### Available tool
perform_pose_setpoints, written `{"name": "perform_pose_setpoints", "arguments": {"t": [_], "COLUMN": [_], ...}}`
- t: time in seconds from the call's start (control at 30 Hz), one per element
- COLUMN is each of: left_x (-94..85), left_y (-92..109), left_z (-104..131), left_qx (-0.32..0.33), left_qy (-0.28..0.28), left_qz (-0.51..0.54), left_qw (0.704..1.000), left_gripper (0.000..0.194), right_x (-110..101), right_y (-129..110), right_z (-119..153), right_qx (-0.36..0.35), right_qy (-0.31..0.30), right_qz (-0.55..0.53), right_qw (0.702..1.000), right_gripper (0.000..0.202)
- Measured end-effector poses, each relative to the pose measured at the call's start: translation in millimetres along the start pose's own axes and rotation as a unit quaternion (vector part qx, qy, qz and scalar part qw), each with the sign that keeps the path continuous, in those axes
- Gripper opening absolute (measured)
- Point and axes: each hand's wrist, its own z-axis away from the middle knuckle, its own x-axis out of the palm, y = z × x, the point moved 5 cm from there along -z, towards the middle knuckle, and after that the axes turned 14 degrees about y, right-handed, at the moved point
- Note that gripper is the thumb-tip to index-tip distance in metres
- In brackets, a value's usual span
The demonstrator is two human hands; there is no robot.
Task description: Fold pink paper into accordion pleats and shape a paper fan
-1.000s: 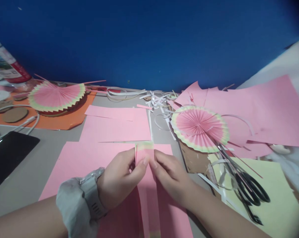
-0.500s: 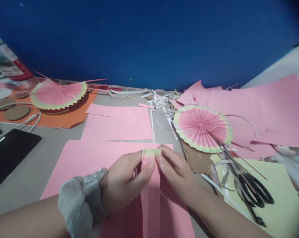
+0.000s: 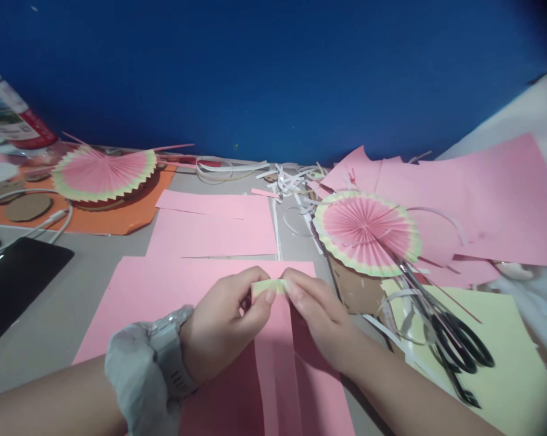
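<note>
we find the folded paper [image 3: 278, 357], pink with a pale green end, at the near middle of the table, above a large pink sheet [image 3: 164, 290]; its green end points away from us. the left hand [image 3: 228, 327] grasps that end, thumb on top, fingers behind. the right hand [image 3: 321, 318] pinches the opposite side of the same end, thumb and fingers close together. we note a grey watch [image 3: 171, 357] and a pale scrunchie [image 3: 135, 375] on the left wrist. beyond the large sheet lies a smaller pink sheet [image 3: 214, 236], a narrow pink piece [image 3: 198, 204] across its far part. right of these we record a round pleated fan [image 3: 364, 224], pink with a green rim, partly over brown cardboard [image 3: 353, 293]; black-handled scissors [image 3: 464, 342] lie nearer, over a pale yellow-green sheet [image 3: 504, 339]. white paper scraps [image 3: 294, 181] heap beyond. to the left we log a second pleated fan [image 3: 105, 172] over an orange sheet [image 3: 114, 227], a cardboard disc [image 3: 28, 207], a black phone [image 3: 26, 284] and a labelled bottle [image 3: 17, 118]. a blue wall [image 3: 273, 79] stands behind everything.
</note>
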Motion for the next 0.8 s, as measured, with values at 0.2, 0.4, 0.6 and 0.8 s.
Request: {"name": "perform_pose_setpoints", "arguments": {"t": [0.2, 0.4, 0.6, 0.8], "left_x": [-0.2, 1.4, 1.9, 0.3], "left_y": [-0.5, 2.0, 5.7, 8.4], "left_z": [-0.3, 0.8, 3.3, 6.0], "left_qx": [-0.027, -0.026, 0.007, 0.027], "left_qy": [-0.019, -0.034, -0.036, -0.045], "left_qz": [0.060, 0.060, 0.050, 0.077], "left_qw": [0.998, 0.997, 0.998, 0.996], "left_gripper": [0.028, 0.024, 0.020, 0.018], "right_x": [0.1, -0.3, 2.7, 2.8], "right_y": [3.8, 7.1, 4.1, 8.2], "right_z": [-0.6, -1.8, -1.9, -0.8], "right_qx": [0.084, 0.095, 0.054, 0.053], "right_qy": [-0.016, -0.022, -0.063, -0.064], "right_qz": [-0.107, -0.111, -0.072, -0.059], "right_qw": [0.991, 0.989, 0.994, 0.995], "right_gripper": [0.034, 0.033, 0.037, 0.036]}}
